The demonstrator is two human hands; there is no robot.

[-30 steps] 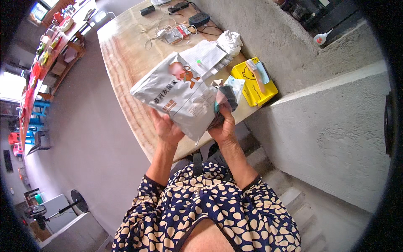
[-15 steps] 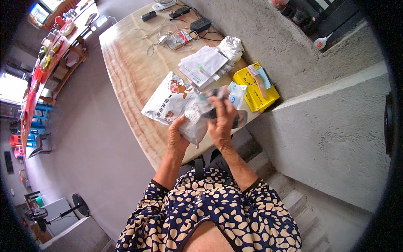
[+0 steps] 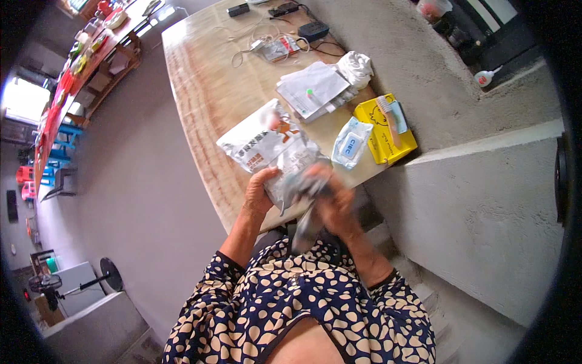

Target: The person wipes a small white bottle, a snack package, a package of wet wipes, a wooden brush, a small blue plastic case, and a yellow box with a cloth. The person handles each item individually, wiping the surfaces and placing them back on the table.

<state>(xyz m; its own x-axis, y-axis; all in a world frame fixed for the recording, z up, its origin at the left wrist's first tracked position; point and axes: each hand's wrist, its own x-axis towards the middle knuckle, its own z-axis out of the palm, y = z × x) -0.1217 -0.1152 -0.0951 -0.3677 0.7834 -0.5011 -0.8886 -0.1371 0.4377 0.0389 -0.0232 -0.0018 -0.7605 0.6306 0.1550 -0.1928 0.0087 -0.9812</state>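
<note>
At the table's [image 3: 206,91] near edge, the left hand [image 3: 259,193] grips a white printed bag [image 3: 267,142]; the blurred right hand [image 3: 330,197] grasps a dark item [image 3: 306,224] from its mouth. A wipes pack [image 3: 350,142] lies just right.

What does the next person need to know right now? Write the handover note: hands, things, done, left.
Left hand: grips the near edge of the white printed bag, which lies on the wooden table.
Right hand: blurred, closed on a grey item hanging from the bag's mouth.
Nearby: wipes pack, yellow box with a brush on it, paper stack.
Done: grey item partly outside the bag.
Left: cannot tell whether it is going in or out.
</note>
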